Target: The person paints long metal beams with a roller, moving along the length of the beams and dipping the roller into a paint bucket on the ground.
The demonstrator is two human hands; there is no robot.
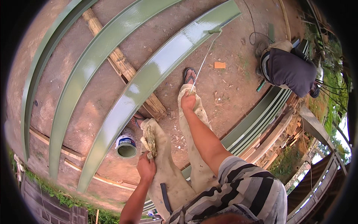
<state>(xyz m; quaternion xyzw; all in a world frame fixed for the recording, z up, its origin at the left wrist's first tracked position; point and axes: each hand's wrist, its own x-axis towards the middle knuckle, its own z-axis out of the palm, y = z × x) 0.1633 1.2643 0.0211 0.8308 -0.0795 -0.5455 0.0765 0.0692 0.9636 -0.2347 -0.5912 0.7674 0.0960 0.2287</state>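
Note:
My right hand [188, 101] is closed round the handle of a paint roller with a long thin wire frame. Its small green-coated roller head [213, 31] rests on the nearest green metal beam [158, 64], close to the beam's far right end. Wet-looking glossy paint covers this beam. In my left hand [146, 168], held low by my left leg, is a crumpled, paint-stained rag [148, 140]. An open paint can [126, 143] with green inside stands on the ground beside my left foot, at the beam's near edge.
Two more green beams [87, 61] lie to the left, across wooden supports [121, 63]. An orange block [219, 65] sits on the dirt. Another person [291, 69] bends over at the right, near stacked green beams [257, 114] and lumber [268, 136]. A cable [253, 34] trails there.

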